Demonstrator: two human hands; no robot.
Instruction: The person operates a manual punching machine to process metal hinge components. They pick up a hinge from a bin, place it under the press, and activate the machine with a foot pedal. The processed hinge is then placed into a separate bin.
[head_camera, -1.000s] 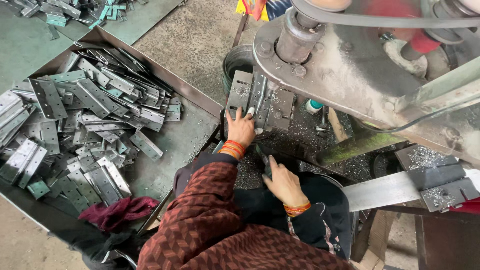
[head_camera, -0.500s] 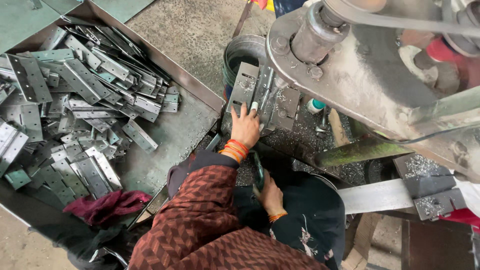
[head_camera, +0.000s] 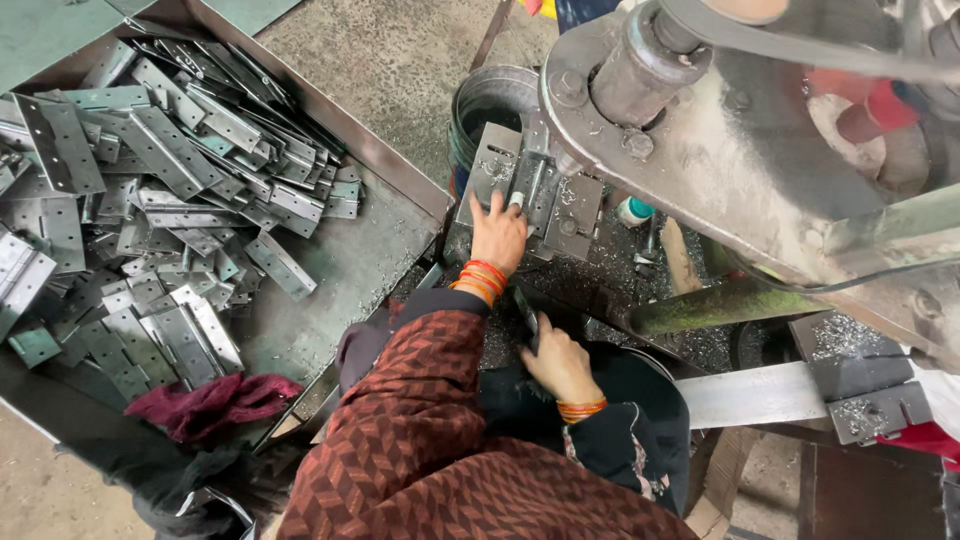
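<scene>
Gritty shop floor w/ swarf lay under a big press. Left hand (head_camera: 499, 232) had fingers spread flat on a steel hinge (head_camera: 530, 186) on the press bed; right hand (head_camera: 558, 362) curled round a dark tool (head_camera: 526, 312). Hinge looked stiff, heavyish, sharp-edged: best gripped by long edges; more in the tray (head_camera: 330, 290) at left.

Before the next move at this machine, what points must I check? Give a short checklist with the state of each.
1. Left hand lies on the metal plate on the machine bed: ok.
2. Left fingers close under the machine head: not ok.
3. Right hand holds a dark flat piece: ok; its grip is partly hidden.
4. Metal chips cover the bed: not ok.
5. Whether the machine is running: cannot tell.
</scene>
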